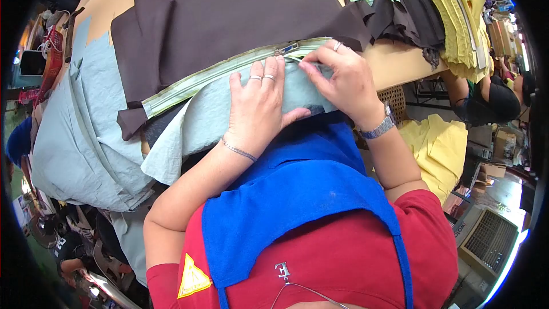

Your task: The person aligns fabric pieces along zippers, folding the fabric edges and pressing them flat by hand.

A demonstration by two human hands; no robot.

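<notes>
Looks partway: got zipper strip (214, 82) lying along near edge of dark brown fabric (246, 17), with pale blue fabric (203, 120) brought close only around the hands; yet to line up at the curled left end. Pinching strip edge with right hand (345, 79), thumb to index, beside metal slider (290, 49). Resting left hand (255, 100) flat on pale blue fabric, thumb spread.

The fabric panel (246, 11) is dark brown, the zipper strip (209, 82) striped in pale green and white, the cloth (209, 120) pale grey-blue, the counter (394, 66) tan, the apron (320, 186) bright blue, the shirt (343, 263) red and the triangular badge (193, 277) yellow.
</notes>
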